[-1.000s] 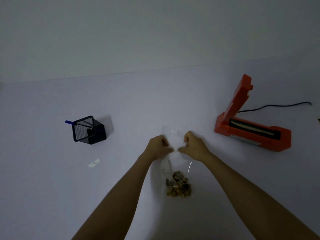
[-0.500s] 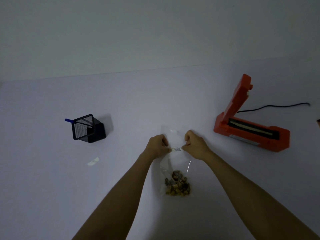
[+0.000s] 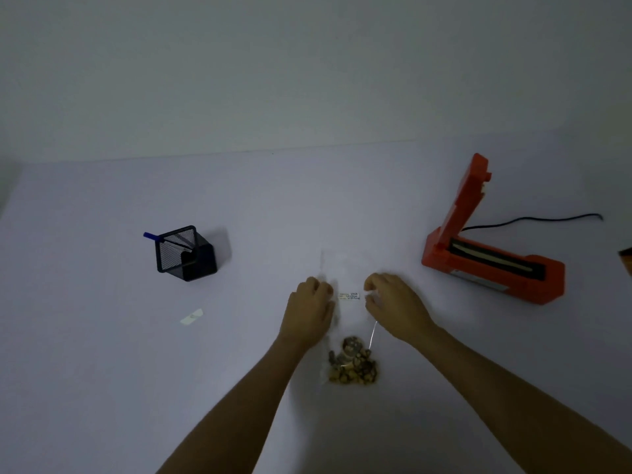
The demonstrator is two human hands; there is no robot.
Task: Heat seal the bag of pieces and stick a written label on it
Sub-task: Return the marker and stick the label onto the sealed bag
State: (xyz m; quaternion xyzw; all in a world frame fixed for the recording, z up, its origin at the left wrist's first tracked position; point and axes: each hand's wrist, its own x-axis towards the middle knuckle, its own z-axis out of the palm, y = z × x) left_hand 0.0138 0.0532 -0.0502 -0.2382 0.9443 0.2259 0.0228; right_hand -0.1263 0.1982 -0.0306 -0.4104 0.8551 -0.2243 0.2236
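Both hands are down on the clear bag (image 3: 349,323), which lies flat on the pale table (image 3: 102,388) right in front of the person. The left hand (image 3: 309,311) has its fingers curled at the bag's left edge; the right hand (image 3: 393,304) is curled at the right edge. Whether either one actually pinches the plastic, I cannot tell, as the fingertips are blurred. Between them sits a small white label (image 3: 349,296) on the bag, with dark writing in a few short lines, too small to read. The brown pieces (image 3: 352,366) are heaped at the near end of the bag. Off to the right, well apart, the orange heat sealer (image 3: 492,265) stands with its arm raised, a black cord (image 3: 533,218) trailing behind it. On the left stands a black mesh pen holder (image 3: 186,253) with a blue pen (image 3: 150,236) poking out. Near it lies a small white strip (image 3: 191,316).
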